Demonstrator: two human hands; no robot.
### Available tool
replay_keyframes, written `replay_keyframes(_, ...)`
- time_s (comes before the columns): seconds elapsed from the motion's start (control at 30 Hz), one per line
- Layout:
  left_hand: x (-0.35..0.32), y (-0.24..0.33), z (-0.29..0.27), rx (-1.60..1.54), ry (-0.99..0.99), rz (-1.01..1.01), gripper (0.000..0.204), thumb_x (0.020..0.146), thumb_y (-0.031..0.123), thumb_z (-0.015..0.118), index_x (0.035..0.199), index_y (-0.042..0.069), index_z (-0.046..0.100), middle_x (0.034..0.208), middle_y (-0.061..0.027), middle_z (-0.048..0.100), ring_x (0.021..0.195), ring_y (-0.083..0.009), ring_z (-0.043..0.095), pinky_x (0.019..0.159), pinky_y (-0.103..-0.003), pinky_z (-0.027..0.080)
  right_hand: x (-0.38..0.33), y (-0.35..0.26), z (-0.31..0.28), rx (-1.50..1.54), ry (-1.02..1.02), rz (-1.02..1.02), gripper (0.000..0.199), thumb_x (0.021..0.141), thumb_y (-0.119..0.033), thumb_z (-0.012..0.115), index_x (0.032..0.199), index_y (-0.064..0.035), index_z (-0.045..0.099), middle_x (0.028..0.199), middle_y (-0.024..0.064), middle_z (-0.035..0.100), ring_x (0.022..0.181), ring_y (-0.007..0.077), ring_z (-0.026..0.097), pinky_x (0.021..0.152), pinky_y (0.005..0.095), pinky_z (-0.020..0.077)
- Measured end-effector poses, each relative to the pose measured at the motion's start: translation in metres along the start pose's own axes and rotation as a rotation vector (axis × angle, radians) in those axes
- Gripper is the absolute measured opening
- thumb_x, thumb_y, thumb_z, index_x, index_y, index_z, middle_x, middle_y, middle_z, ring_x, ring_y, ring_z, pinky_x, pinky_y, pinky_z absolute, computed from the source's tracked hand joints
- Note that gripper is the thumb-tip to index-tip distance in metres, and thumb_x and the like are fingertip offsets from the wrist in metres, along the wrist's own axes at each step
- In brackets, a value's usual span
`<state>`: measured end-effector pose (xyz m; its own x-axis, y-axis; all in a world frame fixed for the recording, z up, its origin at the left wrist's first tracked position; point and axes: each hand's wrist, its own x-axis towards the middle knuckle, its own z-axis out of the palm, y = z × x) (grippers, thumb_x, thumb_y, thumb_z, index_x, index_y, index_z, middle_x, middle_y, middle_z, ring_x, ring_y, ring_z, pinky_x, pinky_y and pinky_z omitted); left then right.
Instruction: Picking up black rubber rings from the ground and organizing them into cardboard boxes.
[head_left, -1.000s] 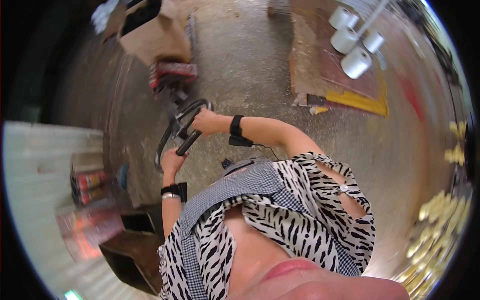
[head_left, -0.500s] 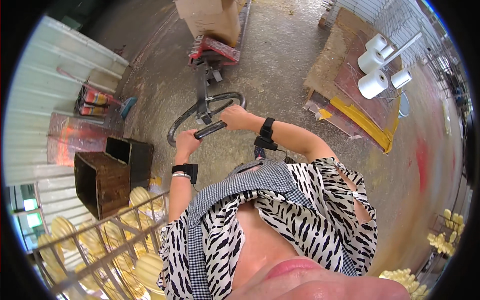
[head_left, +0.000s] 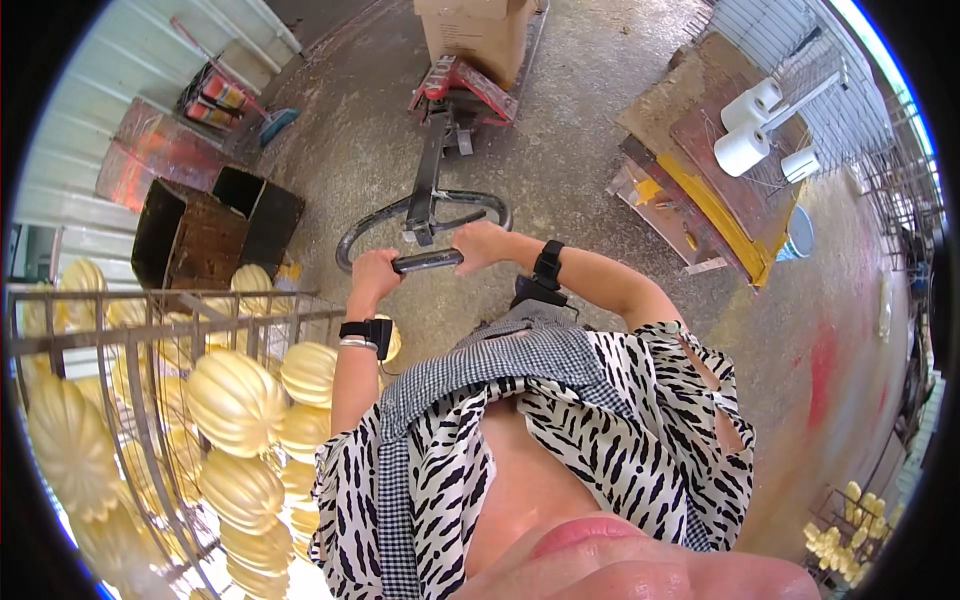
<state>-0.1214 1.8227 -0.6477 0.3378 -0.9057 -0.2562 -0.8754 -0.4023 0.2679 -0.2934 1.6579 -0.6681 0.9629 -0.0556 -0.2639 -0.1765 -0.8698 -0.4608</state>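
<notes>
Both of my hands are wrapped round the black loop handle (head_left: 428,261) of a pallet jack. My left hand (head_left: 376,272) grips the near bar's left end, and my right hand (head_left: 481,246) holds it at the right. A dark shaft (head_left: 428,170) runs from the handle away to the red pallet jack (head_left: 466,88). On its forks stands a brown cardboard box (head_left: 478,35), cut off by the top of the picture. Each of my wrists wears a black strap with a small box.
Left of me a metal rack (head_left: 150,390) holds several pale yellow ribbed, pumpkin-like pieces (head_left: 235,400). Beyond it stand dark open boxes (head_left: 205,235) and a broom (head_left: 277,124). At right is a worn wooden table (head_left: 690,160) with white thread cones (head_left: 742,148); a blue bucket (head_left: 797,235) stands beside it.
I have moved backward with both hands still on the handle, and the pallet jack follows with its box. The yellow-piece rack now shows more at my left.
</notes>
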Motion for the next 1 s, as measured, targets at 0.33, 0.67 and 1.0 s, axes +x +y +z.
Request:
replay_keyframes(0.33,-0.007,-0.009,-0.032,0.021,0.237,0.238,0.019,0.056,0.014,0.068,0.071,0.012,0.058,0.079,-0.0064,0.06,0.083,-0.0251,0.055,0.079,-0.039,0.037,-0.014,-0.044,-0.032,0.629,-0.305,0.129,0.045,0.07,-0.042,0.067,0.071,0.0022,0.058,0.055,0.0098,0.055,0.051,0.0201,0.055,0.05,0.0333,0.0425)
replay_keyframes(0.67,0.009,0.083,-0.108,-1.373,0.648,0.057,0.056,0.07,-0.001,0.051,0.124,0.009,0.04,0.128,-0.0067,0.038,0.12,-0.019,0.034,0.096,-0.04,0.03,-0.033,-0.022,-0.045,0.998,0.038,0.223,0.038,0.074,-0.034,0.067,0.056,-0.0038,0.052,0.049,0.0043,0.053,0.04,0.0114,0.05,0.04,0.0248,0.0392)
replay_keyframes(1.0,-0.014,0.135,-0.156,-1.103,0.714,0.174,0.075,0.071,0.014,0.057,0.134,0.016,0.017,0.131,-0.017,0.029,0.126,-0.0272,0.026,0.103,-0.048,0.018,-0.111,0.013,-0.043,1.377,0.118,0.525,0.023,0.078,-0.026,0.062,0.068,-0.0076,0.053,0.054,0.0011,0.051,0.043,0.0082,0.049,0.04,0.0213,0.0405)
